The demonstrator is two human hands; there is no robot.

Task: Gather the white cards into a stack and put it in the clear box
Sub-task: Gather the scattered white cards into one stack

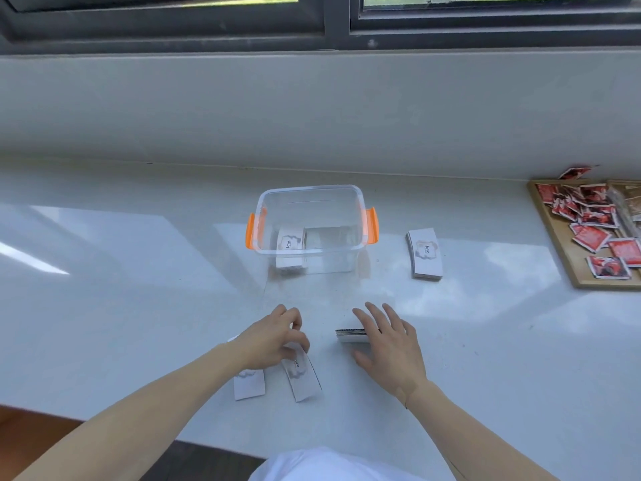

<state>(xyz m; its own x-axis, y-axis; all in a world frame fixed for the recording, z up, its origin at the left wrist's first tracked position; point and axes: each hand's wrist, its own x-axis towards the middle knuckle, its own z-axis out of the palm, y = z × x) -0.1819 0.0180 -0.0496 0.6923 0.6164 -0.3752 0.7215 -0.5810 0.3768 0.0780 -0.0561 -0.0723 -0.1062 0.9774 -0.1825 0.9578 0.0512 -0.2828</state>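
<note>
The clear box [309,249] with orange handles stands mid-table and holds a stack of white cards [290,245] in its left half. Another stack of white "love" cards [426,253] lies to the right of the box. My right hand [388,345] lies flat over a third stack [350,335] near the front, thumb on its near side. My left hand [274,336] has its fingers curled onto a loose card [301,374]. Another loose card [249,383] lies just left of that one, partly under my wrist.
A wooden tray [562,253] at the right edge holds several red packets [589,234]. One red packet [574,172] lies behind it. The wall and window sill rise behind the white table. The table's front edge runs near my body.
</note>
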